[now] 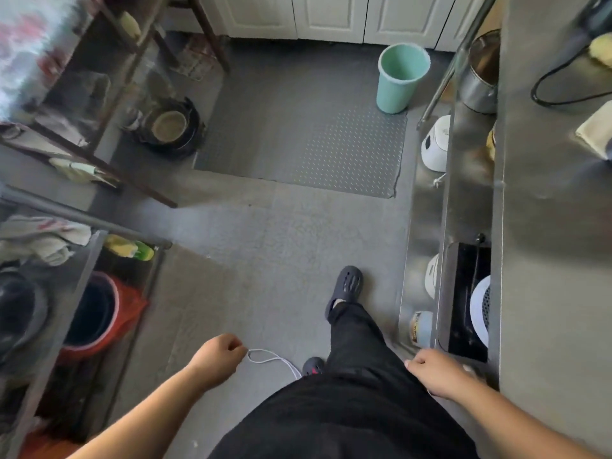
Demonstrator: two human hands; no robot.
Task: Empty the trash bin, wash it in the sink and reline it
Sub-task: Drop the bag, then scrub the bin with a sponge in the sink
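The mint-green trash bin (400,77) stands upright on the grey floor at the far end of the aisle, next to the steel counter, with no liner visible inside. My left hand (217,356) is low at my side, fingers curled, pinching a thin white cord (268,357). My right hand (437,372) hangs by my hip with loosely curled fingers and holds nothing. Both hands are far from the bin.
A steel counter (549,226) with shelves of pots and appliances runs along the right. Racks with pans, cloths and a red bucket (99,316) line the left. A studded floor mat (298,150) lies ahead. White cabinet doors (331,14) close the far end.
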